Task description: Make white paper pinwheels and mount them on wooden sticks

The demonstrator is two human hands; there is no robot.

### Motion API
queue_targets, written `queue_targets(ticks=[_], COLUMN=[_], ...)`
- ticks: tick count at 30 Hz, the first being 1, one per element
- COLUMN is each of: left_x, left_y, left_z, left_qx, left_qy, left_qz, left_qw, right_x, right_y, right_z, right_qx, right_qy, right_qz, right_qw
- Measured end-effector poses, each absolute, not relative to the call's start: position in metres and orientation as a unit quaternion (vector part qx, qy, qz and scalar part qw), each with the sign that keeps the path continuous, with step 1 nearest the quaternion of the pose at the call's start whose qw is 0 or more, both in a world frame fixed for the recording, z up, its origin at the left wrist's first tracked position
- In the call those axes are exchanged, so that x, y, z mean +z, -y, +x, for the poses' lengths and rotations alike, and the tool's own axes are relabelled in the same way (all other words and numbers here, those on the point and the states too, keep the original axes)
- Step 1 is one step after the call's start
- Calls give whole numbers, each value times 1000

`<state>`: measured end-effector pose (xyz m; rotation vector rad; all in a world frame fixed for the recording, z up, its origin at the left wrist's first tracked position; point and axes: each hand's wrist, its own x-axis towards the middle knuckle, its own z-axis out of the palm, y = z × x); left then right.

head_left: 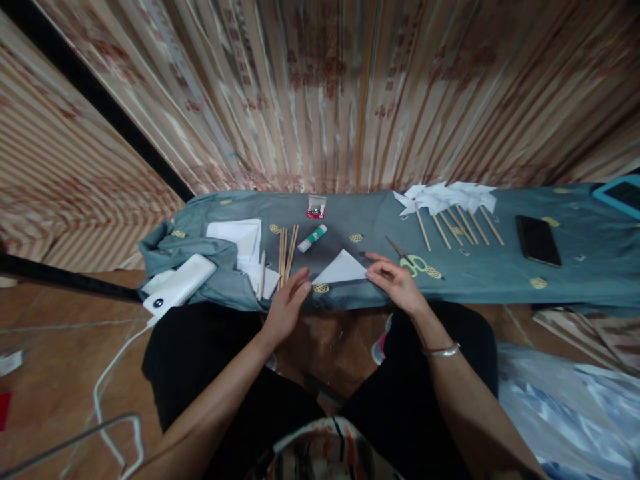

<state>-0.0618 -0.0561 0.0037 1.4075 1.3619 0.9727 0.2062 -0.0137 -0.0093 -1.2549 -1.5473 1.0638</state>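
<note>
A white sheet of paper folded into a triangle [343, 268] lies on the green cloth in front of me, its peak pointing away. My right hand [395, 281] has its thumb and fingers at the right corner of the paper, with the index finger stretched out above it. By the left corner is my left hand [287, 305], its fingers extended and nothing visible in them. Scissors [413, 262] with green handles lie just beyond my right hand. Past my left hand are several wooden sticks [287, 250] and a glue stick [313, 238].
A small red box [316, 208] stands at the back. Several white paper pinwheels [447, 199] on sticks lie to the right, near a dark phone [538, 240]. Paper sheets [240, 235], a white pen [261, 275] and a white power bank [181, 283] with a cable are left.
</note>
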Motion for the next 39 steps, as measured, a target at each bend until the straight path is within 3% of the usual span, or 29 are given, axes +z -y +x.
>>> queue_targets(ticks=[2, 4, 12, 21, 30, 39], left_x=[11, 15, 18, 14, 4, 0], left_y=[44, 37, 29, 22, 23, 14], left_z=[-53, -46, -44, -42, -42, -48], left_qx=[389, 372, 338, 347, 377, 387], left_qy=[-529, -508, -472, -477, -484, -512], left_qz=[449, 380, 277, 276, 310, 409], left_qw=[606, 678, 765, 759, 726, 649], right_x=[-6, -4, 1, 6, 2, 7], right_y=[15, 15, 14, 13, 8, 5], right_z=[202, 200, 200, 198, 194, 188], right_qx=[430, 431, 446, 450, 577, 607], right_qy=[620, 621, 613, 595, 485, 469], right_qz=[-495, -490, -484, -487, -501, -487], right_qw=[431, 434, 437, 454, 426, 417])
